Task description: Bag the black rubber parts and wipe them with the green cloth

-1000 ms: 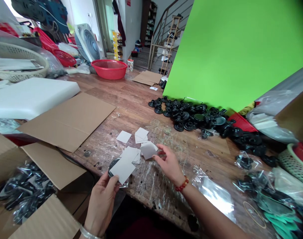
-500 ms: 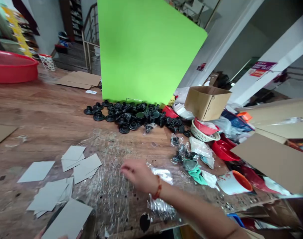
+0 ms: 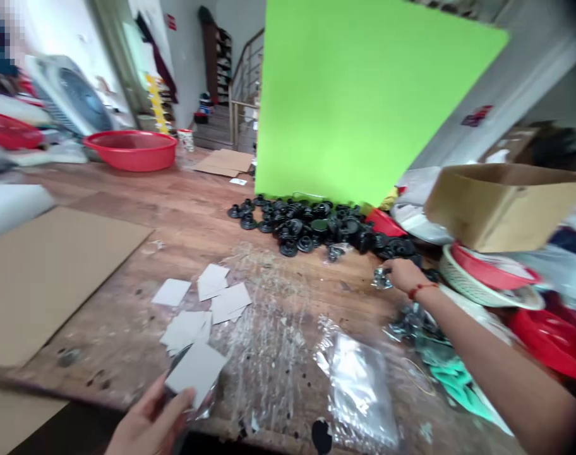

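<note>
My left hand (image 3: 150,420) grips a grey card (image 3: 198,371) at the table's near edge, thumb on top. A dark object and some clear plastic show under the card. Out to the right, my right hand (image 3: 406,275) has its fingers closed on a small black part in clear plastic (image 3: 381,278), just above or on the table. Loose grey cards (image 3: 186,332) lie beyond my left hand. A heap of black round parts (image 3: 292,227) sits at the back. Clear plastic bags (image 3: 361,392) lie flat between my arms.
A green board (image 3: 364,95) stands behind the black parts. At right are a cardboard box (image 3: 496,208), a cream basket (image 3: 477,284), a red basin (image 3: 553,338) and a green cloth (image 3: 463,385). Flat cardboard (image 3: 65,272) and a red tub (image 3: 134,151) are at left.
My right hand has moved from mid-table out to the right and now holds the plastic-wrapped black part. The view has swung left, bringing more of my left hand and its card into sight.
</note>
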Available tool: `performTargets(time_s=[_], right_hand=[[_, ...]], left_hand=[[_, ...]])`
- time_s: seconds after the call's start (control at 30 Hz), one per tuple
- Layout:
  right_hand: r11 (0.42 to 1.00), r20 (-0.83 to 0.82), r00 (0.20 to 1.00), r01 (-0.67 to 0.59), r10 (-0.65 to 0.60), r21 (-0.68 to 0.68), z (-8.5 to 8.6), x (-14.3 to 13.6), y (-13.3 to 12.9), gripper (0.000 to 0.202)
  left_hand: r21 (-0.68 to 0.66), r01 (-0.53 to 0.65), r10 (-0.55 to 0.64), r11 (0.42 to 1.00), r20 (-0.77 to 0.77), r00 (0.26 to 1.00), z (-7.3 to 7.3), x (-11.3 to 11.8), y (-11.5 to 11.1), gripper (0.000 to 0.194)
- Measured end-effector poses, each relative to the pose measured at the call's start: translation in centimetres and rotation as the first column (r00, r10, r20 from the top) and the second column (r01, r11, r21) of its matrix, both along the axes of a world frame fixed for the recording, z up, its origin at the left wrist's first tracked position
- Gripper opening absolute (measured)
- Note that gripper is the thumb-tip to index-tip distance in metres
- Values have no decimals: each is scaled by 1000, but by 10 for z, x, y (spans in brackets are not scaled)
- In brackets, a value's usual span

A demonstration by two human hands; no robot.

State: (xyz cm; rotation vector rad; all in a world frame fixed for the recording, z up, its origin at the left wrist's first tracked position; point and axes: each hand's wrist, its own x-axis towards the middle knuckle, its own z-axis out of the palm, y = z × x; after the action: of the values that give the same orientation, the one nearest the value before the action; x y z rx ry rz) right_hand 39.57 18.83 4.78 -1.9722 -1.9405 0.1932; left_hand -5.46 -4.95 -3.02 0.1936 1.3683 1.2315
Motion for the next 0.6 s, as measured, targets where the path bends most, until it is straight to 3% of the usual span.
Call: performTargets(time_s=[0.1,0.17,0.23,0.3,0.4,0.5,0.6], right_hand=[[964,-13,964,-267,267,-2,11,-64,-21,12],[810,-86,806,-584,586,47,23,-124,-59,16],[629,-217,607,-777,764,39,31,-187,-105,19],[524,-244,509,-852,826,-1,32,-243,-144,23],[455,-158,458,-889,875,-54,22,-295,-175,16],[413,-156,409,-911,899,-8,14,-316,-177,19],[335,-211,318,-941,925,54,15,-329,-174,22]], left_hand=[[55,-32,32,998,0,999,21,17,5,80],[79,-23,24,997,-22,999,27,23,6,71],[106,11,-8,994,-26,1000,29,26,5,60],[165,48,-48,985,-2,999,30,26,2,51],[236,38,-58,971,77,995,36,21,-10,46],[255,-16,-30,967,172,985,49,10,-32,54],[291,-94,-7,952,327,945,63,-5,-55,59]])
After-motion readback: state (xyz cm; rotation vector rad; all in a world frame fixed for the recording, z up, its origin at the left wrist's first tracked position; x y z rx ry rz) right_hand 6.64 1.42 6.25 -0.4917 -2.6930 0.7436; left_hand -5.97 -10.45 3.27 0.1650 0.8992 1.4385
